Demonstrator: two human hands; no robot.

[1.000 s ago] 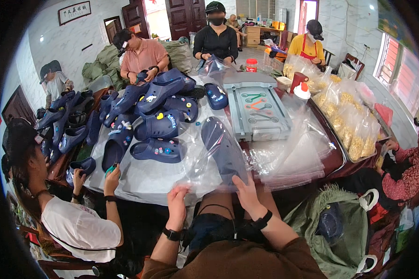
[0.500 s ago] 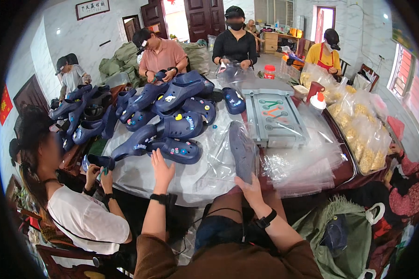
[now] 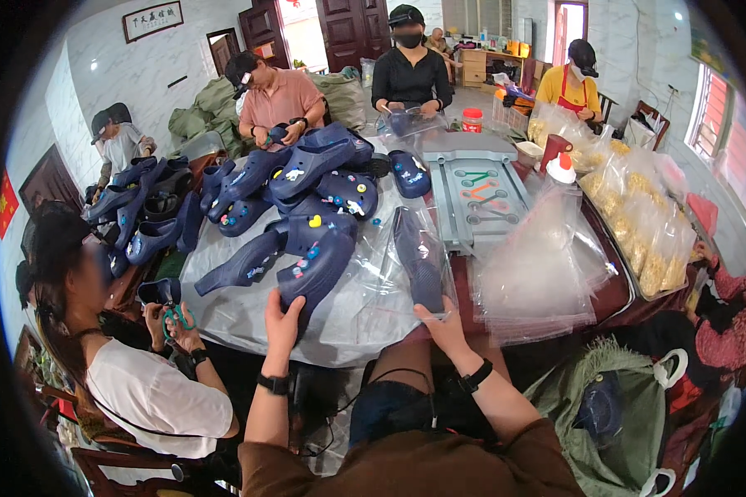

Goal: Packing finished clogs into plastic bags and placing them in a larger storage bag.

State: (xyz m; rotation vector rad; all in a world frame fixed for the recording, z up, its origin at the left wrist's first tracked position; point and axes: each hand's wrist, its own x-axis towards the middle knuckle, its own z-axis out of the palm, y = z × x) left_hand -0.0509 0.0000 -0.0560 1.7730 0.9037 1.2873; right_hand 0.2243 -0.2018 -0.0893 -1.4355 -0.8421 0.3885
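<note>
both arms reach forward from the lower edge
left hand stretched out, fingers extended; right hand raised with fingers curled in a grip, both wrists banded

I see a clear plastic bag around a dark clog, held by my right hand. A stack of clear bags lies right of it. A framed sign hangs on the far wall.
</note>
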